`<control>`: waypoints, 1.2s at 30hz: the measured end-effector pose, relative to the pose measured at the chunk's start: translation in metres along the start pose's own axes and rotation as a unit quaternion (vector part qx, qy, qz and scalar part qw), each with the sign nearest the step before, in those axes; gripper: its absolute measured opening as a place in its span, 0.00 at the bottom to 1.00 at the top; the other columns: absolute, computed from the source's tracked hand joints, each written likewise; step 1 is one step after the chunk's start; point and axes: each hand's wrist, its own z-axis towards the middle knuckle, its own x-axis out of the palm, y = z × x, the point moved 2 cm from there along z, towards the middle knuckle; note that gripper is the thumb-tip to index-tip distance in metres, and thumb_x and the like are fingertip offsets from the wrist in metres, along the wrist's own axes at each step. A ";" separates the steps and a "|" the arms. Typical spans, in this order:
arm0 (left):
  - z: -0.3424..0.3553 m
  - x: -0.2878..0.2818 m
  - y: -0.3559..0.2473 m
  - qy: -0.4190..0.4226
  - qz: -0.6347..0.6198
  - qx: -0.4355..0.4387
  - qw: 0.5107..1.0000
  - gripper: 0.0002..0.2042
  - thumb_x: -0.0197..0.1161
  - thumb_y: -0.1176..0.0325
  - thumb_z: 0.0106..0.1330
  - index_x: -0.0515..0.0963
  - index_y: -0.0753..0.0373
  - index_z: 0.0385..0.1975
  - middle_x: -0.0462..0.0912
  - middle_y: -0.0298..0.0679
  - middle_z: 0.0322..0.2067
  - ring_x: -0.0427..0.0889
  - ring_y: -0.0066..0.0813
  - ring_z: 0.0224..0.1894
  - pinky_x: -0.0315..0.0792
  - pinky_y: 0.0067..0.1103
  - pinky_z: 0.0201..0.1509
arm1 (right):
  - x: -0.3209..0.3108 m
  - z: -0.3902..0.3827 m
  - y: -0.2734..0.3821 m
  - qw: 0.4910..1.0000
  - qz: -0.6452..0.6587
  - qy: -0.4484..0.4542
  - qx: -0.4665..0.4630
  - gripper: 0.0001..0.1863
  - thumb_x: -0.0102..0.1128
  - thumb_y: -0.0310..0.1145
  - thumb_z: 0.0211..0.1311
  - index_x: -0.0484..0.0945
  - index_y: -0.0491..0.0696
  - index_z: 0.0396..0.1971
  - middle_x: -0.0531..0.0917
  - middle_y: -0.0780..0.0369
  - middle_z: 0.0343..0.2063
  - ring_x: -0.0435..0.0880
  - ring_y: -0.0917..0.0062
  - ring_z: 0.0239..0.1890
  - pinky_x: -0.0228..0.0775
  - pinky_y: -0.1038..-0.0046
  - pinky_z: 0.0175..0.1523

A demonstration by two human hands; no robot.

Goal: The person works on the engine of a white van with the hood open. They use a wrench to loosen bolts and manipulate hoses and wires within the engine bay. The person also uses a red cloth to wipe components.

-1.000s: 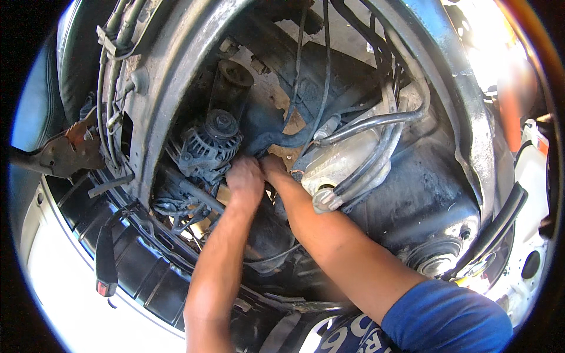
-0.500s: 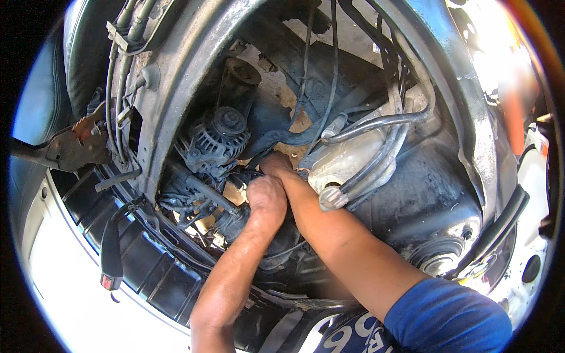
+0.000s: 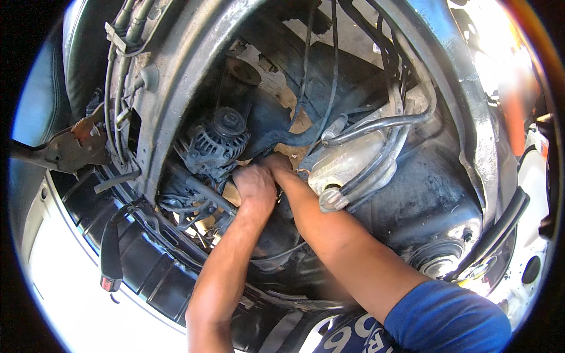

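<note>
Whether left hand [image 3: 254, 181] and right hand [image 3: 276, 161] grip anything, I cannot tell; better move carefully beside the alternator [image 3: 218, 146], up-left of left grip.

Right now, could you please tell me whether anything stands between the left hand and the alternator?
Nothing visible does: in the picture, the left hand is just below and right of the alternator, and the right hand lies farther off. Whether the left hand touches it is hidden.
</note>
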 end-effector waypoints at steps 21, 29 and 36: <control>-0.001 -0.019 -0.008 0.104 -0.024 0.020 0.994 0.15 0.53 0.65 0.70 0.82 0.58 0.51 0.86 0.37 0.49 0.84 0.34 0.52 0.76 0.30 0.51 | -0.005 -0.004 0.005 0.999 -0.020 0.030 -0.024 0.25 0.60 0.48 0.59 0.82 0.46 0.50 0.82 0.55 0.55 0.79 0.64 0.60 0.72 0.67 0.60; 0.067 0.029 0.025 -0.103 -0.070 -0.037 0.992 0.15 0.52 0.71 0.68 0.79 0.62 0.51 0.79 0.51 0.54 0.81 0.45 0.55 0.77 0.33 0.57 | 0.008 0.010 -0.009 0.991 -0.101 -0.043 -0.081 0.25 0.60 0.48 0.59 0.82 0.45 0.49 0.82 0.50 0.53 0.80 0.55 0.57 0.74 0.60 0.58; 0.013 -0.019 -0.001 0.148 0.005 -0.004 0.989 0.16 0.54 0.65 0.71 0.79 0.58 0.56 0.82 0.40 0.55 0.83 0.35 0.55 0.77 0.30 0.54 | 0.008 0.016 -0.005 0.998 -0.041 0.016 -0.038 0.24 0.58 0.47 0.60 0.82 0.47 0.51 0.82 0.53 0.54 0.80 0.58 0.58 0.74 0.62 0.59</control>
